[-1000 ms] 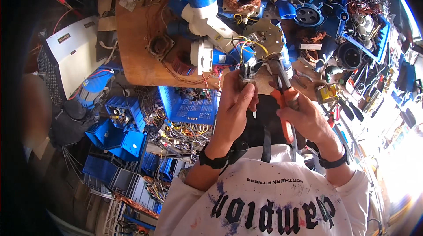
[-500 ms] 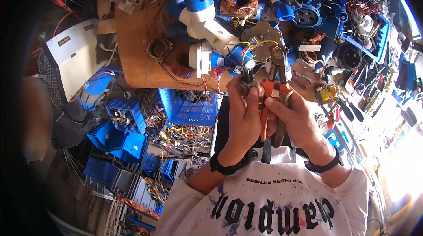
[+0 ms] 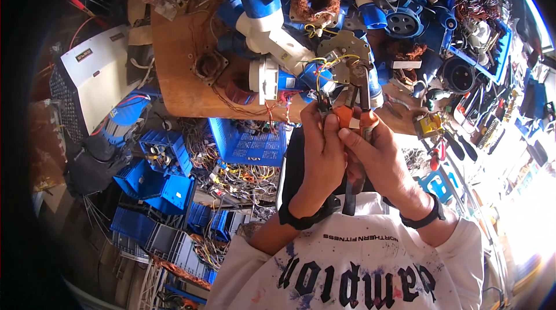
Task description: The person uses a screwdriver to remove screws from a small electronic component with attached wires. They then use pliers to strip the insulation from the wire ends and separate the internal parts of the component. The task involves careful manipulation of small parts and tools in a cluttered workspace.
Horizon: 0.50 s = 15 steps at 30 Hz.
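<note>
My left hand (image 3: 320,153) is closed, thumb and fingers pinching a small dark piece with wires (image 3: 325,103). Its exact kind is hidden by the fingers. Beside it, my right hand (image 3: 377,150) is wrapped round orange-handled pliers (image 3: 365,93), whose metal jaws point away from me. The two hands meet in front of my chest, and the right thumb lies against the orange grip. Just past the jaws sits a round metal plate (image 3: 349,43). Yellow and red wires run between that plate and a blue-and-white plug-like fitting (image 3: 286,49).
A wooden table (image 3: 179,72) bears copper coils (image 3: 317,3), blue fittings and loose wires. To the right lie a blue crate (image 3: 499,58) of parts and several screwdrivers (image 3: 454,145). Below left stand blue bins (image 3: 165,185) and a tangle of cables (image 3: 231,177).
The pliers have come down toward me, and their handles are closer together. My right hand has shifted slightly left against the left hand. A blurred brown shape at far left has gone.
</note>
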{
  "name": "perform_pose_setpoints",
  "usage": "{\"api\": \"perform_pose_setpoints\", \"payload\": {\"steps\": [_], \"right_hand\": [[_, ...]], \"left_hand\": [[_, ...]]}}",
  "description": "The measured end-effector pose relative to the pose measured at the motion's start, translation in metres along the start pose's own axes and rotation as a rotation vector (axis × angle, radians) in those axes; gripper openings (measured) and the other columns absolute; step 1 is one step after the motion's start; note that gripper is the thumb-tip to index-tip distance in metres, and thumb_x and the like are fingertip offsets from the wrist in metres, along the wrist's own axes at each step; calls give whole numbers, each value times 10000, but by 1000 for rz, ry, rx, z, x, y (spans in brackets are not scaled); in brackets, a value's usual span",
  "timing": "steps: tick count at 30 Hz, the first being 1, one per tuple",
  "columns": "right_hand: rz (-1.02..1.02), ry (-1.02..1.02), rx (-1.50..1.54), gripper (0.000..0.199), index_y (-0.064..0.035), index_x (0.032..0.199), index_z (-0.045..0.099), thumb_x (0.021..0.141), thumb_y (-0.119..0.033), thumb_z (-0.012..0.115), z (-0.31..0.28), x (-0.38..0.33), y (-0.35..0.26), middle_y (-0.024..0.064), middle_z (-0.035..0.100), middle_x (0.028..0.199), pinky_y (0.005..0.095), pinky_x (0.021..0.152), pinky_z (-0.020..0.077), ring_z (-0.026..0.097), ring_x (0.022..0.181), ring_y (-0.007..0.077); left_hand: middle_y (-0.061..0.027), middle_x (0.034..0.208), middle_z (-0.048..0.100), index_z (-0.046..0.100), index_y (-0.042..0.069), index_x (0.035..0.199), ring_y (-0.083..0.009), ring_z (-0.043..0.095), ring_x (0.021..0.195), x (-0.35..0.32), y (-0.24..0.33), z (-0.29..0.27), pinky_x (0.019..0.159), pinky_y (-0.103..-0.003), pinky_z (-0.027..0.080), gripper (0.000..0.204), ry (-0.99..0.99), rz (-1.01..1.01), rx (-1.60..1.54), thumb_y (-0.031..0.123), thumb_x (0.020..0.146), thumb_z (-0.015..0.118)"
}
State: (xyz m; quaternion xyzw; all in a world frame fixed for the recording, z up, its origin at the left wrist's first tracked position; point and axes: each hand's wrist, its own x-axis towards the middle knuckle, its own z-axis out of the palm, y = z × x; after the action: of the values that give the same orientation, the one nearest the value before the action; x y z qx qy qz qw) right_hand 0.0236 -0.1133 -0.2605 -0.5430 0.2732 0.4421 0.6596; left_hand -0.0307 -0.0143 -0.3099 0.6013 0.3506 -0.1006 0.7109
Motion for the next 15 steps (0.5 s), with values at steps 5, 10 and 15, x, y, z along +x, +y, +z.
{"api": "perform_pose_setpoints", "payload": {"steps": [5, 10, 15], "right_hand": [[-35, 2, 72, 205, -61, 1099, 492, 946, -159, 587, 0, 0, 4, -2, 566, 646, 192, 415, 402, 524, 474, 61], [-75, -27, 141, 168, -76, 1052, 479, 950, -158, 584, 2, 1, 7, 1, 565, 658, 196, 423, 403, 515, 491, 55], [-87, -22, 169, 192, -73, 1086, 470, 952, -157, 579, 0, 4, 11, 0, 550, 646, 204, 438, 420, 524, 504, 62]], "left_hand": [[-60, 950, 546, 319, 41, 1319, -77, 536, 652, -4, 24, -7, 508, -195, 448, 376, -80, -152, -44, 280, 1033, 368], [-71, 931, 541, 311, 36, 1308, -80, 530, 591, 0, 13, -14, 461, -204, 433, 366, -55, 72, 128, 261, 1027, 379], [-66, 901, 541, 323, 23, 1275, -57, 512, 633, -7, 42, -10, 494, -186, 390, 317, -53, -156, -11, 213, 1027, 383]]}}
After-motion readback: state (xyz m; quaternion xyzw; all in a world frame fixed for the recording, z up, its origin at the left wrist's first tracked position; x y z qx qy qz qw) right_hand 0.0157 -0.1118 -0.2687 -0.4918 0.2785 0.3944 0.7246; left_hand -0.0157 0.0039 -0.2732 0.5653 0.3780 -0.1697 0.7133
